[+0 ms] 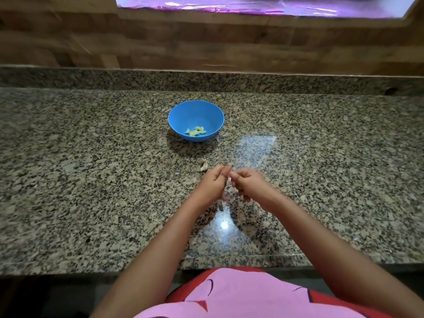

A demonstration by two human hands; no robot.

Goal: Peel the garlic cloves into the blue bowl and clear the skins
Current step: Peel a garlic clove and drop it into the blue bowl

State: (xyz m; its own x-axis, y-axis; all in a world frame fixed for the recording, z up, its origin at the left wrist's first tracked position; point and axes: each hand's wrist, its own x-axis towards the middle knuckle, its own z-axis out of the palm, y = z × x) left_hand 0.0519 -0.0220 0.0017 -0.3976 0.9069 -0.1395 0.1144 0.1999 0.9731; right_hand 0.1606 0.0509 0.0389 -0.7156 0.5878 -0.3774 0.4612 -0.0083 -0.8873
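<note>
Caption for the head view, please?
Left hand and right hand pinch a garlic piece over the granite counter; peeled cloves lie in the blue bowl.

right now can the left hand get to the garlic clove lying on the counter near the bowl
Probably yes: the garlic clove lies on bare counter just beyond the left hand, with nothing between them.

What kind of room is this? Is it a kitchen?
Probably a home kitchen: a speckled granite counter, a blue bowl holding peeled garlic cloves, and the left hand and right hand pinching a small whitish bit between them, likely garlic.
</note>
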